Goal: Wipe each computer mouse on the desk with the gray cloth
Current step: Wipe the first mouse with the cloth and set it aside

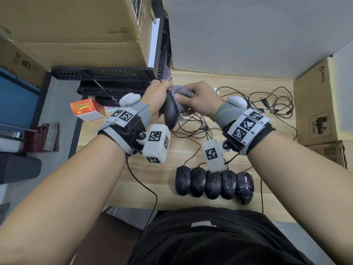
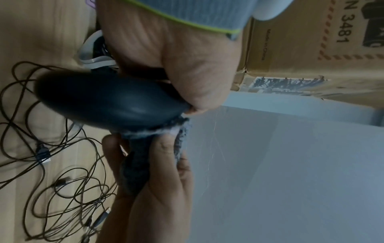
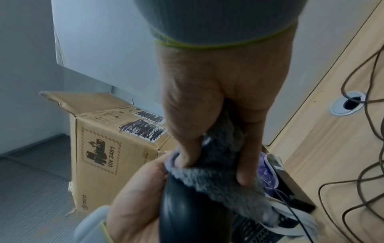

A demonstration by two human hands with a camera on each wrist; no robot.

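Above the back of the wooden desk my left hand grips a black mouse, nose up and tail toward me. My right hand holds the bunched gray cloth and presses it on the mouse's upper end. In the left wrist view the mouse sits under my left palm, with the cloth just below it. In the right wrist view my right hand holds the cloth draped over the mouse. Several more black mice lie in a row near the front edge.
Tangled mouse cables spread over the desk behind the row. Cardboard boxes and black trays stand at the back left, and an orange carton lies beside them. A PICO box closes the right side, and a gray partition the back.
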